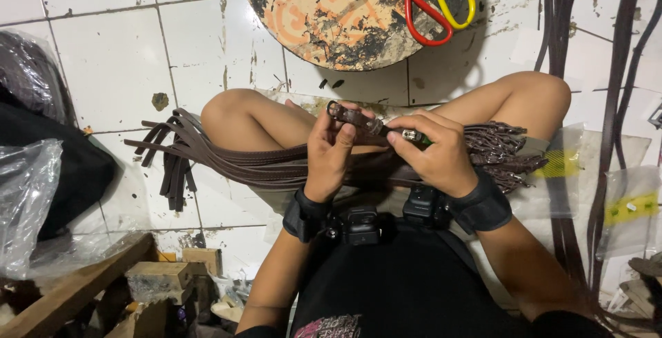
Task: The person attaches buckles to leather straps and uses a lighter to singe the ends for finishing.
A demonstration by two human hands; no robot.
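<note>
Left hand (329, 150) pinches the buckle end of a brown leather strap (353, 116) dead center over the lap, right hand (433, 153) at 3 o'clock grips a small lighter (412, 135), so looks like end-sealing, next needs a steady flame.

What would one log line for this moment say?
left hand: holds brown strap end | right hand: grip on small lighter at strap | strap bundle: across lap | scissors: on round board
</note>
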